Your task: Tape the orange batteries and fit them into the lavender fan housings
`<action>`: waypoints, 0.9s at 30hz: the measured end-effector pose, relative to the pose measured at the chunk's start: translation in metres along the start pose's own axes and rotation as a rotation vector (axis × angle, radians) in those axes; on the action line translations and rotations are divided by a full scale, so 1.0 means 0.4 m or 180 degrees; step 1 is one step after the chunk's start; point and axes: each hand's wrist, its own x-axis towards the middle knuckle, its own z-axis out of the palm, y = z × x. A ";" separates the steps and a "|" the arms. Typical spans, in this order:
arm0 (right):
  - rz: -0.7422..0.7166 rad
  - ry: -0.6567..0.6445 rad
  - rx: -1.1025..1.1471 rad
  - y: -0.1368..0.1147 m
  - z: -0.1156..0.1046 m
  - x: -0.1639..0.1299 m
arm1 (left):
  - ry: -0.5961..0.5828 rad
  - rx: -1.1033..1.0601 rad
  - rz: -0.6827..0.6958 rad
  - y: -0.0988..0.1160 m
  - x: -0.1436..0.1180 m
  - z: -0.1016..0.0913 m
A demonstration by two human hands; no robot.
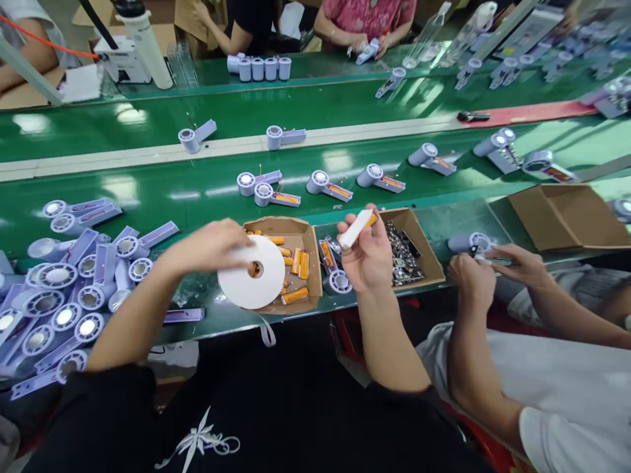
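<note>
Two bare hands over a green desk (210,322): the right hand (365,253), palm up, pinches an orange battery (373,219) faced with a white strip (355,228); the left hand (219,244) is blurred above a white roll (235,286), and whether its fingers are spread or pinching cannot be told. The roll lies to the left of the battery and slightly nearer the wearer, with the left hand much the closer to it. The battery is held raised, its long axis slanting from lower left to upper right. The roll covers part of a battery box (318,279) near the desk's front edge, where a loose tail (267,334) hangs. Open air separates the hands. Lilac casings (56,276) crowd the left; a parts box (434,259) sits just beside the right hand.
</note>
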 end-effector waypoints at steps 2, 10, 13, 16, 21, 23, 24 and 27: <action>-0.0018 -0.0078 -0.0057 0.004 -0.010 -0.028 | 0.0183 0.0271 -0.0496 -0.088 0.164 -0.074; -0.0133 0.0198 -0.0682 -0.050 -0.033 -0.063 | -0.0340 0.0847 -0.1059 -0.198 0.452 -0.100; -0.0188 0.0149 -0.1086 -0.068 -0.029 -0.051 | -0.0391 0.0752 -0.1273 -0.253 0.389 -0.074; -0.0399 -0.0060 -0.1143 -0.057 0.027 -0.019 | -0.0376 0.0619 -0.1291 -0.292 0.302 -0.052; -0.0644 -0.0917 -0.1165 0.046 0.236 0.131 | -0.0170 0.0367 -0.1106 -0.346 0.267 -0.053; -0.0589 -0.1392 -0.1396 0.102 0.329 0.213 | -0.0040 0.0272 -0.1117 -0.360 0.279 -0.059; -0.0583 -0.1596 -0.1621 0.127 0.371 0.250 | 0.0061 0.0238 -0.1152 -0.363 0.284 -0.059; -0.0706 -0.2157 -0.2927 0.184 0.467 0.328 | 0.0378 0.0147 -0.1273 -0.359 0.293 -0.044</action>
